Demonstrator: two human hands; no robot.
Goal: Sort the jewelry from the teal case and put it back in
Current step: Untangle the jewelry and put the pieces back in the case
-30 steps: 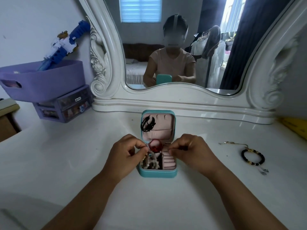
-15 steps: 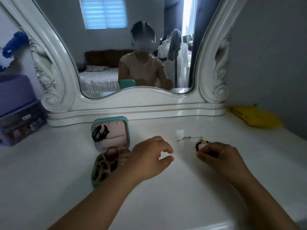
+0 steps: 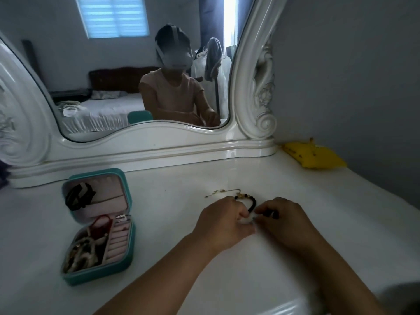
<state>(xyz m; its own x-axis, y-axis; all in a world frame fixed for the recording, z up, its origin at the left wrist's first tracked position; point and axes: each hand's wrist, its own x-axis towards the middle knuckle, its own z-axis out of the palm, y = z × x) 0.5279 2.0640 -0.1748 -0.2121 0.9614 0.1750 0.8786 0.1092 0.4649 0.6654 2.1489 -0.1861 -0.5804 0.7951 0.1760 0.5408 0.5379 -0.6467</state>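
Your left hand (image 3: pixel 223 221) and right hand (image 3: pixel 280 220) curled together over the black beaded bracelet (image 3: pixel 251 204), right of the open teal jewelry case (image 3: pixel 127 201), grip hidden, fingertips blurred, thin gold chain (image 3: pixel 223 191) just behind.

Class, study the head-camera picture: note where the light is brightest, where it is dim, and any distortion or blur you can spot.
Head view: brightest in the mirror, at the reflected window blind and curtain gap; the dressing table is dim and bluish, with a pale sheen near its front edge; the wide lens bows the mirror frame; the hands and beaded bracelet look dark and slightly soft; the teal case is clearer.
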